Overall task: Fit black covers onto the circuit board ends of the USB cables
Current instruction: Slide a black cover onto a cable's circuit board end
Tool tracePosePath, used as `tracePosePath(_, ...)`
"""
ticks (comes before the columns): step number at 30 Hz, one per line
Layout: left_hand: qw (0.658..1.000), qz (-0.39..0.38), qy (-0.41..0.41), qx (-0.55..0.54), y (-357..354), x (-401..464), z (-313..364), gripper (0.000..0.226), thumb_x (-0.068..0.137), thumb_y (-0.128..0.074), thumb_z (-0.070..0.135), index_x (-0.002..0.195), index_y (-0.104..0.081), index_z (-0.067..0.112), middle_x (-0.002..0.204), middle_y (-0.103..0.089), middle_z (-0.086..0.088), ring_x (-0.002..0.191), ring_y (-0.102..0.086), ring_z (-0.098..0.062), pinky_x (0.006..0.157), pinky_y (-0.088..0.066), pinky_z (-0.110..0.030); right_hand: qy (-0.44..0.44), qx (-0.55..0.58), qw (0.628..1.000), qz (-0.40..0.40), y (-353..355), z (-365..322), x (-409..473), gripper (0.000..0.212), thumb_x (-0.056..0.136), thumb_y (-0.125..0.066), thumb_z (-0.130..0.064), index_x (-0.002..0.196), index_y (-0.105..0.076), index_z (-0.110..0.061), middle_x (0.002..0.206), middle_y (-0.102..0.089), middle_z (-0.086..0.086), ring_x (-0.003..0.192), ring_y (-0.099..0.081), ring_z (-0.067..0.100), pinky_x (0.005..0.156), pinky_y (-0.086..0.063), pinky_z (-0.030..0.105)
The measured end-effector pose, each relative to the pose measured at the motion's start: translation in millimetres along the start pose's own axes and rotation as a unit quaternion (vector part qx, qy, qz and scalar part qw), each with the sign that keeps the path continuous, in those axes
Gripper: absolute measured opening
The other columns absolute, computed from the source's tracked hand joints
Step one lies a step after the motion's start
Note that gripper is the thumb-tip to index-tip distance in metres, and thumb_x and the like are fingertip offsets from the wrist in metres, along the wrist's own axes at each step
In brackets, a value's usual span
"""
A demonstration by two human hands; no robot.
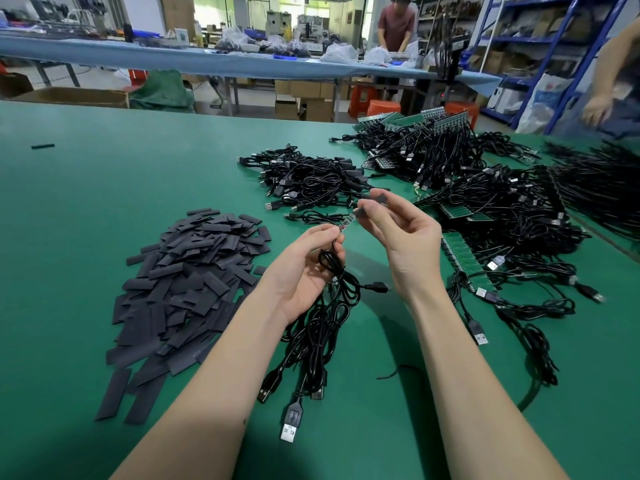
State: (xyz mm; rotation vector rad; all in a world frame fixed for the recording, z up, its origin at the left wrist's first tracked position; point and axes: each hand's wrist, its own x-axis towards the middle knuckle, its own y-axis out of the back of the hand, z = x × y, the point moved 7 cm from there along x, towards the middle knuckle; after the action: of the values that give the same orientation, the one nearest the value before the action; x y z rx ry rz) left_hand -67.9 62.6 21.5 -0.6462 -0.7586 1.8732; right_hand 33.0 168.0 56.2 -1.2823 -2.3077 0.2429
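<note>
My left hand [304, 268] pinches the base of a small circuit board [347, 223] on a black USB cable and also holds a bundle of several cables [322, 327] that hangs to the table. My right hand [401, 237] pinches a flat black cover [375, 202] between thumb and fingers. The cover's open end sits over the tip of the board. A heap of loose black covers [187, 282] lies to the left on the green table [86, 188].
A pile of cables with covered ends [311, 178] lies behind my hands. Tangled cables with bare green boards [485, 216] fill the right side. Another person's hand [597, 109] reaches in at the far right. A person stands at a blue bench behind.
</note>
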Motion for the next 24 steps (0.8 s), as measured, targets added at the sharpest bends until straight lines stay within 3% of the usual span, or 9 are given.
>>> tracePosePath(5,1.000,-0.004,0.002,0.014,-0.1,0.0,-0.8,0.018,0.074,-0.072,0.009,0.090,-0.063,0.010,0.075,-0.067,-0.003,0.060,-0.062,-0.010,0.058,-0.055,-0.018,0.005,-0.031,0.999,-0.011,-3.1,1.5,-2.2,0.024,0.085,-0.078,-0.001,0.108,-0.074,0.001,0.089,-0.077,0.005,0.085,-0.071,0.015,0.082,-0.058,0.027)
tracePosePath(15,1.000,-0.003,0.005,0.011,-0.1,-0.2,-0.6,0.021,0.074,-0.071,0.009,0.092,-0.061,0.010,0.074,-0.067,-0.003,0.059,-0.062,-0.010,0.057,-0.055,-0.018,0.003,0.006,1.000,0.002,-0.4,-1.9,-3.6,0.012,0.086,-0.075,-0.001,0.096,-0.077,-0.008,0.086,-0.078,0.010,0.081,-0.072,0.018,0.081,-0.058,0.029)
tracePosePath(20,1.000,0.008,0.002,0.009,-0.3,-0.3,-0.5,0.007,0.092,-0.062,0.003,0.093,-0.060,0.009,0.073,-0.066,-0.003,0.058,-0.061,-0.009,0.058,-0.055,-0.018,-0.004,0.017,1.000,0.001,0.8,-2.4,-3.4,0.010,0.087,-0.073,-0.001,0.095,-0.076,-0.007,0.084,-0.077,0.009,0.079,-0.072,0.017,0.080,-0.058,0.027)
tracePosePath(24,1.000,0.009,0.001,0.015,-1.1,-1.8,0.1,0.006,0.094,-0.061,0.003,0.093,-0.060,0.009,0.074,-0.066,-0.003,0.058,-0.061,-0.009,0.058,-0.055,-0.018,0.003,0.010,1.000,-0.008,0.0,-3.6,-4.0,0.011,0.087,-0.074,0.000,0.095,-0.076,-0.007,0.085,-0.078,0.010,0.080,-0.073,0.017,0.080,-0.058,0.027)
